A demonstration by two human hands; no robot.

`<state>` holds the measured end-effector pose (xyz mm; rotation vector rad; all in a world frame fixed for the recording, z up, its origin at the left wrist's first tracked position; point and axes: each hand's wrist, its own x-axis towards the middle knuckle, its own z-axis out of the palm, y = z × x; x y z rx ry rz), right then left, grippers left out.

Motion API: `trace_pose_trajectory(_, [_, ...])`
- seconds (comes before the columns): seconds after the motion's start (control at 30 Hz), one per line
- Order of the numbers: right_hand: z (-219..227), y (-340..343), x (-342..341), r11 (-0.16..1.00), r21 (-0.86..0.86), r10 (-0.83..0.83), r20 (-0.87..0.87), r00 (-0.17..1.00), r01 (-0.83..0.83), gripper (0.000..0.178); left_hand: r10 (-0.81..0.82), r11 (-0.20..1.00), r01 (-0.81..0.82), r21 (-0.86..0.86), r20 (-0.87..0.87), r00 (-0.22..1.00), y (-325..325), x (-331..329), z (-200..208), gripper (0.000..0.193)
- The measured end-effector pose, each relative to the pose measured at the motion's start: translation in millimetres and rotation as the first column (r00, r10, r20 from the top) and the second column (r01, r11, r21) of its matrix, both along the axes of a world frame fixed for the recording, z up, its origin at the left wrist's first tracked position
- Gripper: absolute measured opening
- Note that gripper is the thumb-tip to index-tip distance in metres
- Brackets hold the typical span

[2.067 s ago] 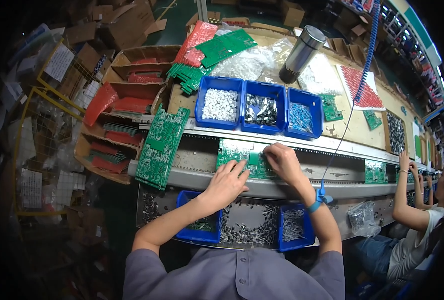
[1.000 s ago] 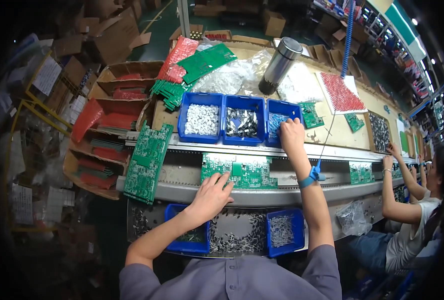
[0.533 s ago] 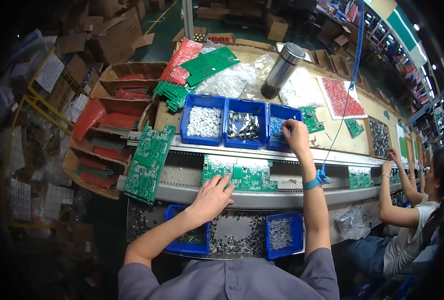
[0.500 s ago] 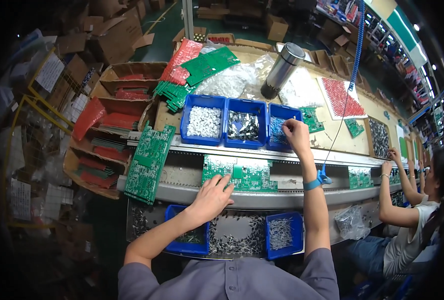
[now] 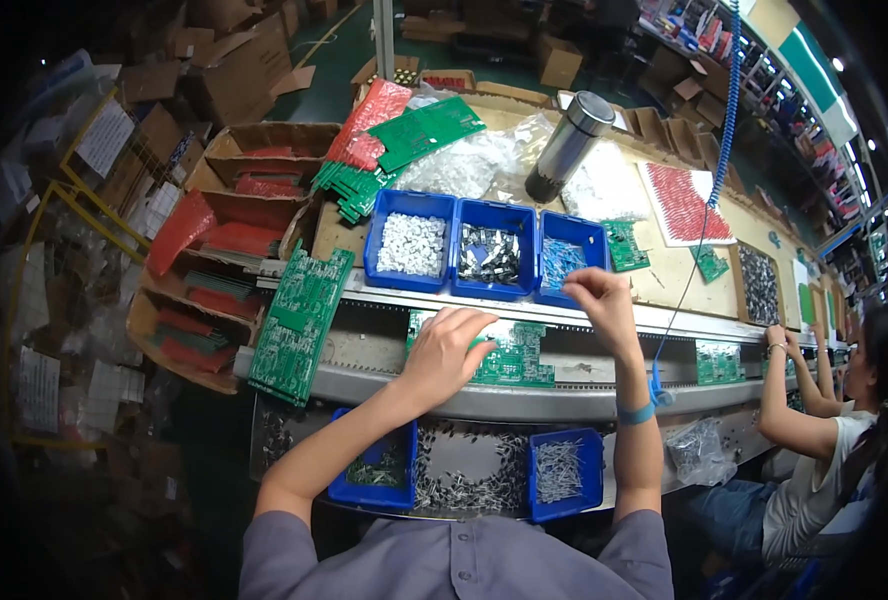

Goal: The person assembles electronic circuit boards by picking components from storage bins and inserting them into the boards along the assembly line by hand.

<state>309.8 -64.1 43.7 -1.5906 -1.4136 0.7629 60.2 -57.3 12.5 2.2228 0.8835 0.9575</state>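
A green circuit board (image 5: 517, 352) lies on the rail in front of me. My left hand (image 5: 446, 352) hovers over its left part, thumb apart from the bent fingers, with nothing visible in it. Just in front of the right-hand blue bin (image 5: 596, 236), which contains small blue components (image 5: 561, 258), is my right hand (image 5: 607, 303). Its thumb and fingertips are pinched together; whatever they hold is too small to make out. A blue wrist strap (image 5: 636, 413) with a cord circles my right wrist.
Two more blue bins hold white parts (image 5: 411, 245) and black parts (image 5: 489, 255). Another board (image 5: 302, 325) rests across the rail at left. A steel flask (image 5: 570, 146) stands behind. Nearer me are bins of green pieces (image 5: 376, 468) and leaded components (image 5: 561, 470). A co-worker (image 5: 814, 430) sits at right.
My right hand has drawn back from the blue components toward me, fingertips pinched. My left hand has shifted right and up over the board, and its fingers have bent.
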Motion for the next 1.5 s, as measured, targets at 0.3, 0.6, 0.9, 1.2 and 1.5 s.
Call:
trace_pose_trajectory(0.3, [-18, -34, -47, 0.977, -0.019, 0.205, -0.150, 0.967, -0.210, 0.010, -0.031, 0.999, 0.032, -0.018, 0.023, 0.999, -2, 20, -1, 0.008])
trace_pose_trajectory(0.6, [-34, -26, -35, 0.986, -0.131, 0.084, -0.125, 0.989, -0.100, 0.009, 0.064, 0.967, -0.059, -0.247, 0.009, 0.998, 10, -18, -20, 0.009])
trace_pose_trajectory(0.9, [-61, -25, -38, 0.985, -0.027, 0.175, 0.078, 0.982, -0.173, 0.019, 0.208, 0.892, -0.176, -0.416, 0.033, 0.977, 21, -45, -10, 0.013])
trace_pose_trajectory(1.2, [-63, -14, -45, 0.973, 0.061, 0.205, 0.217, 0.954, -0.222, 0.015, 0.256, 0.944, -0.215, -0.252, 0.145, 0.956, 25, -48, -20, 0.019])
trace_pose_trajectory(1.5, [-72, -7, -47, 0.975, 0.067, 0.192, 0.217, 0.957, -0.211, 0.013, 0.286, 0.937, -0.252, -0.243, 0.117, 0.951, 35, -56, -31, 0.013])
